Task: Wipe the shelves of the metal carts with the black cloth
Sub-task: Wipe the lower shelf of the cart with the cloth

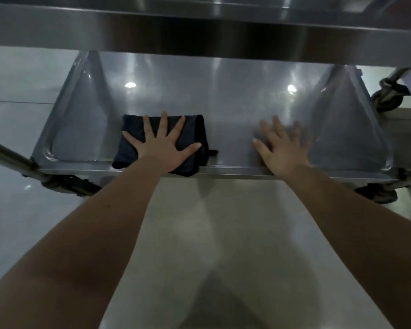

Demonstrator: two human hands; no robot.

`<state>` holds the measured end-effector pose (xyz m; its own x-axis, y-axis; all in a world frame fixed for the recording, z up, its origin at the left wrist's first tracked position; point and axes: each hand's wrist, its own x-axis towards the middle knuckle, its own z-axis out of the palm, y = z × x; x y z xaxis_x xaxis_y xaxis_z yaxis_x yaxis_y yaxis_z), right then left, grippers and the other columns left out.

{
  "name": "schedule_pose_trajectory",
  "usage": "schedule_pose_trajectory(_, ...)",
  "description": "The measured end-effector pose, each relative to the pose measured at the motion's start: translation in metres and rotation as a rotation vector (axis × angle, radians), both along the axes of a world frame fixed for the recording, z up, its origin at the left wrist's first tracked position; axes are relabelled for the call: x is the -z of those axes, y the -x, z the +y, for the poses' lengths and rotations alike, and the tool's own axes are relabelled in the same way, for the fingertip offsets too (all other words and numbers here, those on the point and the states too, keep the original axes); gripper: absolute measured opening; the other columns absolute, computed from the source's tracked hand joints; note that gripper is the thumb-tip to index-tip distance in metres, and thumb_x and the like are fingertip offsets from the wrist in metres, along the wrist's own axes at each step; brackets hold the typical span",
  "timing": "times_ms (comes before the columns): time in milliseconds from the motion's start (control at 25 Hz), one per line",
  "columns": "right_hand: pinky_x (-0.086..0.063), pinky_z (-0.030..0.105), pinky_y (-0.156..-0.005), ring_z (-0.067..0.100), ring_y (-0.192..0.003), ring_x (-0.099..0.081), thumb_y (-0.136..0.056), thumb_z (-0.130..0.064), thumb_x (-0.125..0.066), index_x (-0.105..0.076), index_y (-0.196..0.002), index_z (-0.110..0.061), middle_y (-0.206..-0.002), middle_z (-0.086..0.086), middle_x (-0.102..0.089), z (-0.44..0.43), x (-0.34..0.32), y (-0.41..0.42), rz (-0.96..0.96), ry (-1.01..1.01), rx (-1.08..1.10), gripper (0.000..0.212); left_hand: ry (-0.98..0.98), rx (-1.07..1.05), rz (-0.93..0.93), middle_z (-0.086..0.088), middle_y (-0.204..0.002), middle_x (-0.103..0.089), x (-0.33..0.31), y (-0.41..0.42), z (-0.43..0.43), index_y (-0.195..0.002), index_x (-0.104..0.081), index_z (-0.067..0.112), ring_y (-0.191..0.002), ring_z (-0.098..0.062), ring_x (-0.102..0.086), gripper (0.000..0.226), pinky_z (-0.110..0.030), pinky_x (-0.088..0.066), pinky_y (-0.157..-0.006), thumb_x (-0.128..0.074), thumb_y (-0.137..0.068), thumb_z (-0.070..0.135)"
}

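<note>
1. One black cloth (131, 131) is lying folded on the lower shelf (223, 103) of the metal cart, left of the middle and close to the front. Its near edge is hanging a little over the front rim of the shelf.
2. The left hand (163, 144) is pressing flat on the cloth. All five fingers are lying straight and spread wide, so it is not gripping the cloth, only pushing down on it.
3. The right hand (282, 149) is reaching over the bare metal of the same shelf, right of the cloth and apart from it. Its fingers are also straight and spread, and it is holding nothing. It is showing blurred, so I cannot tell if the palm is touching the shelf or staying just above it.
4. Two shelves are showing: the lower one with the hands, and one upper shelf (199, 34) crossing the top of the view.
5. Two round light reflections (130, 85) are shining on the lower shelf, one at the left and one at the right.
6. Two dark wheels (387, 96) are showing at the right side, one beyond the shelf and one under its near corner.
7. The pale glossy floor (223, 233) is lying under the cart and between the two bare forearms.
</note>
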<state>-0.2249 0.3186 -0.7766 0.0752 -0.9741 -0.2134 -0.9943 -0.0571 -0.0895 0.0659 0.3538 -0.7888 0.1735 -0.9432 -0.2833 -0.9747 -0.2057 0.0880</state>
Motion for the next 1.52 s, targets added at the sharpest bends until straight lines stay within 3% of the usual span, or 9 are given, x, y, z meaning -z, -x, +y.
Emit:
schedule_pose_trajectory(120,0.003,0.057,-0.118,0.031,-0.149,0.012,-0.099,-0.059,-0.014,-0.001,-0.153,-0.044,-0.164,-0.009,0.004,-0.002,0.002,-0.086,-0.123,-0.001,-0.174,0.057,0.007,0.006,0.025,0.009,-0.159,0.026,-0.002,0.003,0.003,-0.143,0.02,0.057,-0.145,-0.035,0.024,0.107,-0.079,0.016,-0.096,0.006,-0.048,0.104)
schedule_pose_trajectory(200,0.01,0.058,-0.116,0.031,-0.148,0.015,-0.1,-0.057,-0.01,0.003,-0.153,-0.044,-0.164,-0.009,0.008,0.003,0.012,-0.122,-0.112,-0.043,-0.138,0.055,0.002,0.025,0.036,0.009,-0.159,0.027,-0.002,-0.005,0.008,-0.142,0.02,0.058,-0.145,-0.034,0.025,0.106,-0.079,0.016,-0.097,0.002,-0.048,0.104)
schedule_pose_trajectory(480,0.017,0.067,-0.106,0.039,-0.145,0.021,-0.08,-0.082,0.001,0.018,-0.145,-0.055,-0.161,-0.009,0.02,0.006,0.023,-0.124,0.07,-0.052,-0.136,0.072,0.012,-0.035,0.015,0.014,-0.158,0.027,0.005,-0.081,0.029,-0.137,0.023,0.063,-0.145,-0.03,0.026,0.1,-0.078,0.014,-0.098,-0.004,-0.051,0.106)
schedule_pose_trajectory(600,0.017,0.069,-0.105,0.037,-0.142,0.03,-0.086,-0.076,-0.001,0.023,-0.142,-0.055,-0.159,-0.01,0.027,0.006,0.02,-0.148,-0.008,-0.017,-0.137,0.064,0.012,-0.014,-0.001,0.013,-0.158,0.028,0.005,-0.073,0.028,-0.138,0.024,0.061,-0.145,-0.031,0.027,0.098,-0.078,0.013,-0.098,-0.003,-0.053,0.104)
schedule_pose_trajectory(720,0.013,0.069,-0.109,0.031,-0.145,0.027,-0.091,-0.066,0.002,0.022,-0.143,-0.053,-0.16,-0.013,0.024,0.01,0.023,-0.168,-0.028,0.009,-0.218,0.058,0.05,-0.012,0.0,0.015,-0.159,0.024,0.007,-0.087,0.037,-0.139,0.021,0.063,-0.146,-0.028,0.024,0.096,-0.077,0.01,-0.102,-0.004,-0.055,0.104)
schedule_pose_trajectory(960,0.014,0.072,-0.105,0.036,-0.146,0.019,-0.085,-0.071,0.01,0.022,-0.14,-0.06,-0.161,-0.015,0.018,0.007,0.036,-0.169,0.026,0.041,-0.249,0.057,0.024,-0.136,-0.044,0.016,-0.16,0.022,0.008,-0.164,0.042,-0.139,0.018,0.064,-0.147,-0.029,0.02,0.101,-0.078,0.007,-0.102,-0.004,-0.049,0.106)
schedule_pose_trajectory(1320,0.008,0.075,-0.105,0.034,-0.147,0.017,-0.085,-0.074,0.004,0.017,-0.14,-0.062,-0.162,-0.016,0.014,0.013,0.031,-0.168,0.051,0.036,-0.257,0.058,0.041,-0.041,0.065,0.01,-0.163,0.013,0.0,-0.177,-0.073,-0.146,0.002,0.059,-0.148,-0.032,0.015,0.109,-0.079,0.008,-0.102,-0.015,-0.05,0.106)
schedule_pose_trajectory(1520,0.008,0.074,-0.106,0.032,-0.147,0.017,-0.089,-0.072,-0.003,0.016,-0.14,-0.063,-0.161,-0.017,0.015,0.011,0.028,-0.17,0.043,0.006,-0.24,0.055,0.054,-0.056,0.048,0.009,-0.163,0.015,0.0,-0.168,-0.045,-0.144,0.009,0.06,-0.148,-0.031,0.018,0.101,-0.077,0.01,-0.102,-0.01,-0.055,0.105)
